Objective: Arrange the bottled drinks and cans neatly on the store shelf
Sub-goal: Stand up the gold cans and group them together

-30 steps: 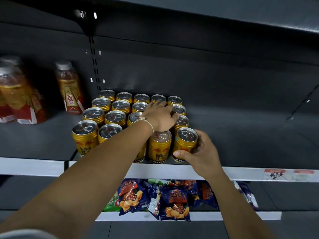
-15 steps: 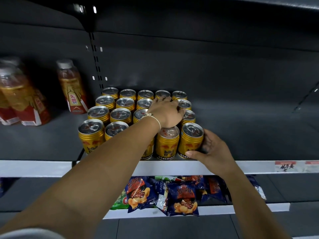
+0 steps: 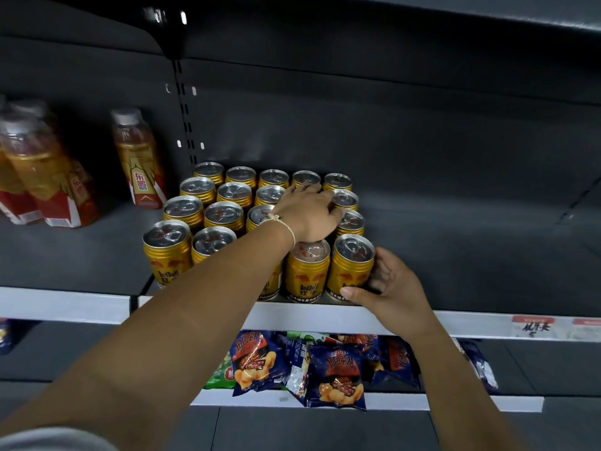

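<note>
Twenty or so gold cans (image 3: 224, 216) sit packed in a block on the dark shelf (image 3: 471, 242), five across and four rows deep as far as I can count, since an arm hides a couple of them. There's only the head view, so here goes.

The left hand (image 3: 307, 213) lies flat across the tops toward the right of the block, fingers spread wide and not gripping anything, more like pinning the cans down. The right hand (image 3: 390, 288) is cupped around the near right corner can (image 3: 353, 265), thumb low on its front by the white shelf edge (image 3: 65, 304), fingers wrapped around the right side. So it's holding that can, loosely I think.

Over on the left, well apart from the cans, stand a few bottled drinks (image 3: 138, 157) with orange labels, one alone and the others bunched up. Below, snack bags (image 3: 335, 375) spill over the lower shelf's lip.

My read: this is the squaring-up step for the can block. The corner can looks a touch out of line to the right, so the next move probably means nudging it left and back until it's flush. The bottles still look messy.
</note>
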{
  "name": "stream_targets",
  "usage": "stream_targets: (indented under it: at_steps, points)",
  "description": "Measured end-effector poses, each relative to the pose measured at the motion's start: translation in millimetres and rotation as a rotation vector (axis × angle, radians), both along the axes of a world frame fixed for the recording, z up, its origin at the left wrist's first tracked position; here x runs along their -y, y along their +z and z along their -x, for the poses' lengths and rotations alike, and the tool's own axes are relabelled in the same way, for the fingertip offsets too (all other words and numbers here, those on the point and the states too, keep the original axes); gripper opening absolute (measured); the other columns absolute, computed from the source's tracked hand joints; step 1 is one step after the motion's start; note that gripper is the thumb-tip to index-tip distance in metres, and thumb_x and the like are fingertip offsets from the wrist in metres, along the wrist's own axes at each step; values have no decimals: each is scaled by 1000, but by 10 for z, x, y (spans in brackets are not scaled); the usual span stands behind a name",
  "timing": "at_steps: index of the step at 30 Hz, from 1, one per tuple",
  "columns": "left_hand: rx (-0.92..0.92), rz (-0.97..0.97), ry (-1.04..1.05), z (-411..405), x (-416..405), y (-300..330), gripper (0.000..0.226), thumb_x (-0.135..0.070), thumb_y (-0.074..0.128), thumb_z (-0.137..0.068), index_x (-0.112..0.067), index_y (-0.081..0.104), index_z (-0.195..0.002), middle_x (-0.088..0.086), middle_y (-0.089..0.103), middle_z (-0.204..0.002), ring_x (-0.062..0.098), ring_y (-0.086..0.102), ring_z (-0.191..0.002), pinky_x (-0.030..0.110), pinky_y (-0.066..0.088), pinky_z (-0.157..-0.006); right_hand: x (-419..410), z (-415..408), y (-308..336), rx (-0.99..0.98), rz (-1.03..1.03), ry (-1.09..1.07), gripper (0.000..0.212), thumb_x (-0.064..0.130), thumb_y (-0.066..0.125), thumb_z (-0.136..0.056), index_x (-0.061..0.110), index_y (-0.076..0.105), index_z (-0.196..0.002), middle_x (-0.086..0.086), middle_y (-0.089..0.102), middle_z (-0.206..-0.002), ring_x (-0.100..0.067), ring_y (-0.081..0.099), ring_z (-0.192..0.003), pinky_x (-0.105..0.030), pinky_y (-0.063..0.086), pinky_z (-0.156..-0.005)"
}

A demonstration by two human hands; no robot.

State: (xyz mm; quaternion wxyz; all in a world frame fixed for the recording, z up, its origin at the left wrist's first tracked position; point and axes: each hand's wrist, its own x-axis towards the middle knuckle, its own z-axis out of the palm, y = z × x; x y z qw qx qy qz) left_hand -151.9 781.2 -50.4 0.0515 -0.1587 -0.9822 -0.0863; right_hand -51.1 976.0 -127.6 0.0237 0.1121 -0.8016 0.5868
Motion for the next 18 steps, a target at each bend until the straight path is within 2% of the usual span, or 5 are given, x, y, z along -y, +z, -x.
stream_targets:
  at_steps: [8,11,13,15,18]
  points:
    - [25,-58,13,-78,-14,54,60,-54,23,-101,-20,42,-146,9,33,-156,27,27,-145,46,20,-119,-28,8,-23,18,24,8,73,8,90,-70,28,56,-132,16,68,-124,-3,64,-115,-31,53,-100]
    - [44,-231,-8,-194,4,199,50,-44,29,-105,-13,57,-130,10,55,-138,27,47,-129,34,35,-106,-35,40,-33,5,34,31,76,7,92,-67,37,56,-127,19,68,-123,-4,65,-115,-32,54,-99]
    - [47,-318,-11,-284,52,358,46,-45,37,-103,-13,58,-130,8,58,-134,25,51,-124,25,37,-94,-52,63,-42,-4,48,43,80,6,93,-65,40,56,-127,19,67,-124,-5,64,-116,-33,53,-99]
    - [106,-317,-47,-412,164,507,55,-57,47,-96,-23,52,-139,-1,50,-144,19,47,-130,22,35,-91,-72,80,-51,-7,45,54,83,8,94,-63,42,55,-128,19,66,-126,-5,63,-118,-33,52,-100]
    - [296,-260,-78,-658,388,599,85,-73,67,-70,-41,40,-143,-12,35,-154,15,37,-136,23,35,-93,-80,81,-69,1,31,68,84,10,95,-62,42,55,-128,20,66,-125,-3,63,-117,-32,52,-98]
